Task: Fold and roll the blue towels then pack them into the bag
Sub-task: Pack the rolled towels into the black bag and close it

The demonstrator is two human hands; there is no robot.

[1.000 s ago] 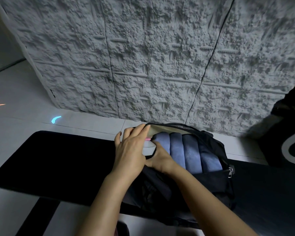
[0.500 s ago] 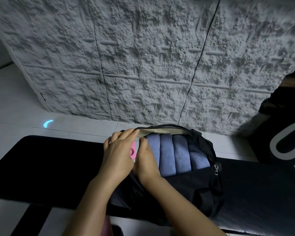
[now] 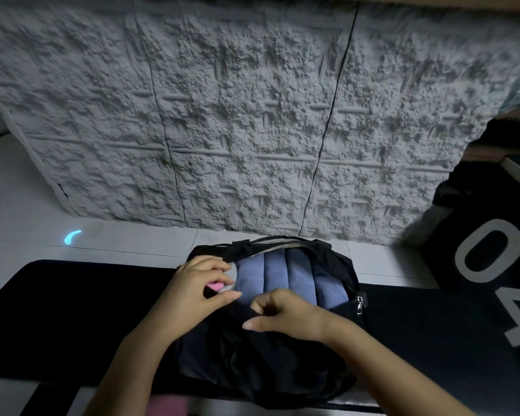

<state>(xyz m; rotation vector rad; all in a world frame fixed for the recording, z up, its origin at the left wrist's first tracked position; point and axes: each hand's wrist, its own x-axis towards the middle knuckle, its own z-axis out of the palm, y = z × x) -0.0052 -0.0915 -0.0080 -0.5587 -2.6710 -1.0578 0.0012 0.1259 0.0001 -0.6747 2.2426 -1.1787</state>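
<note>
Beyond my fingers stands the rough grey wall panel (image 3: pixel 252 115). Under them lies the black mat (image 3: pixel 87 310), and on it the black bag (image 3: pixel 267 361), mouth open. Four rolled blue towels (image 3: pixel 294 274) sit side by side inside, just past my right fingertips. They look soft and light, so I would take a roll round its middle, not by an edge. My left hand (image 3: pixel 189 295) curls round a small grey and pink thing (image 3: pixel 222 280) at the opening's left end. My right hand (image 3: pixel 288 313) has fingers bent close over the bag's front lip; whether they pinch fabric I cannot tell. The zipper pull (image 3: pixel 359 306) hangs right of them.
</note>
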